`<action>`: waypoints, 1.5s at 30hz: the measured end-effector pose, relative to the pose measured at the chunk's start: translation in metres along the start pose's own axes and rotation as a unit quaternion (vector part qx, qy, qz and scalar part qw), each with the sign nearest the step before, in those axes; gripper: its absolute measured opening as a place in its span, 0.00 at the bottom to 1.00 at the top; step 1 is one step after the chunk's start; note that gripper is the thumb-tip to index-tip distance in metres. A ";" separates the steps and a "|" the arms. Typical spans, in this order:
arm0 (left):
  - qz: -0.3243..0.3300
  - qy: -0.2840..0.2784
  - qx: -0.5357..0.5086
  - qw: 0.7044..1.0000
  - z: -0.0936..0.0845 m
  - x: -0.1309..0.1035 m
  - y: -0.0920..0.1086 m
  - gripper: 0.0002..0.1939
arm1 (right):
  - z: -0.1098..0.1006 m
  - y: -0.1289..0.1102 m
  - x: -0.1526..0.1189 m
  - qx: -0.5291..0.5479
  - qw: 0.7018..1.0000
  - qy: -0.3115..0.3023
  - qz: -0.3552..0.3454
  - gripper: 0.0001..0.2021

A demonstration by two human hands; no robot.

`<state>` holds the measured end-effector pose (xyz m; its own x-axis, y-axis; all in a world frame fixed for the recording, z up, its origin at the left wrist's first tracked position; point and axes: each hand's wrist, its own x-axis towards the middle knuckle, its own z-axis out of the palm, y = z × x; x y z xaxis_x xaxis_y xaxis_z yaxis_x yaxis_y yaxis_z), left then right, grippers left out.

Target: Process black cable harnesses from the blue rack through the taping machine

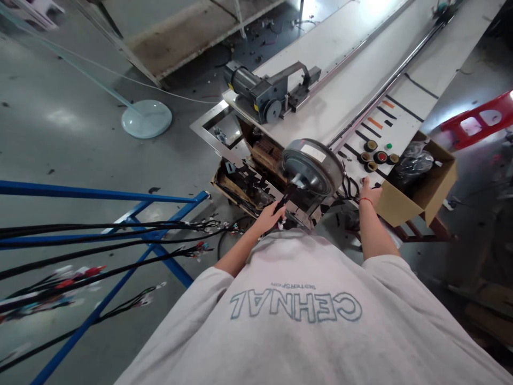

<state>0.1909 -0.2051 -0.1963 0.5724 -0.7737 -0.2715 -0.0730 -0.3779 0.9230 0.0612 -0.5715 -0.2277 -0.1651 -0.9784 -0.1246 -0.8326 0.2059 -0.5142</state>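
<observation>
Just in front of me, at the near end of the long white bench [336, 107], stands a round grey machine head [315, 168] with a white label. My left hand [272, 215] is closed around a black cable bundle [285, 198] that runs up to the hub of the round head. To the right, my right hand [370, 193] is at the bench edge, near the black-handled scissors [350, 187]; a small thing at its fingertips is too small to name. Rolls of tape [371, 145] and a red button [381, 156] lie beyond it.
An open cardboard box [419, 184] with plastic bags stands right of the bench. A motor unit [256, 91] sits on the bench's left side. Black cables [120, 231] hang over a blue frame [172, 199] at left. A red plastic stool [476, 120] is at far right.
</observation>
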 end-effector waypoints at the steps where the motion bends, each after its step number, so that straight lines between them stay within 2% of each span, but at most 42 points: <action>1: -0.001 -0.010 -0.009 1.000 -0.001 -0.002 -0.004 0.17 | 0.000 0.000 0.000 -0.002 1.000 -0.001 -0.001 0.32; 5: -0.005 -0.005 -0.035 0.999 0.003 -0.003 -0.014 0.21 | 0.002 0.001 0.002 -0.005 1.000 0.003 -0.007 0.34; 8: -0.019 0.007 -0.060 0.998 0.011 0.002 -0.013 0.21 | 0.003 0.001 0.003 0.004 1.000 0.002 -0.009 0.32; 11: -0.021 -0.005 -0.069 0.997 0.016 0.003 -0.012 0.22 | 0.002 0.001 0.001 0.007 1.000 0.004 -0.003 0.31; 19: -0.053 -0.003 -0.139 0.989 0.021 0.000 -0.016 0.25 | -0.004 -0.003 -0.005 0.007 1.000 -0.005 -0.007 0.30; 28: -0.002 0.023 -0.016 1.000 0.014 0.034 0.009 0.20 | -0.004 -0.003 -0.007 0.010 1.000 -0.007 -0.004 0.33; 33: -0.001 0.013 -0.036 0.999 0.012 0.045 0.007 0.22 | -0.015 -0.011 -0.005 0.031 0.999 -0.025 -0.028 0.28; 36: -0.054 -0.024 -0.144 0.988 0.016 0.052 0.001 0.26 | -0.025 -0.038 -0.007 0.047 0.992 -0.036 -0.114 0.19; 38: -0.123 -0.074 -0.234 0.961 0.022 0.058 -0.002 0.25 | -0.029 -0.069 -0.015 0.087 0.970 -0.100 -0.204 0.16; 40: -0.178 -0.127 -0.286 0.933 0.025 0.062 -0.002 0.23 | -0.028 -0.107 -0.030 0.138 0.922 -0.210 -0.295 0.16; 42: -0.204 -0.164 -0.301 0.917 0.024 0.065 -0.001 0.20 | -0.020 -0.144 -0.051 0.170 0.869 -0.302 -0.354 0.16; 45: -0.219 -0.187 -0.310 0.906 0.014 0.069 0.002 0.16 | -0.002 -0.188 -0.086 0.197 0.825 -0.355 -0.394 0.16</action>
<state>0.2184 -0.2663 -0.2166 0.1104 -0.7800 -0.6160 0.6333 -0.4225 0.6484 0.2304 -0.5263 -0.1190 0.8126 -0.5826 -0.0142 -0.2748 -0.3616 -0.8909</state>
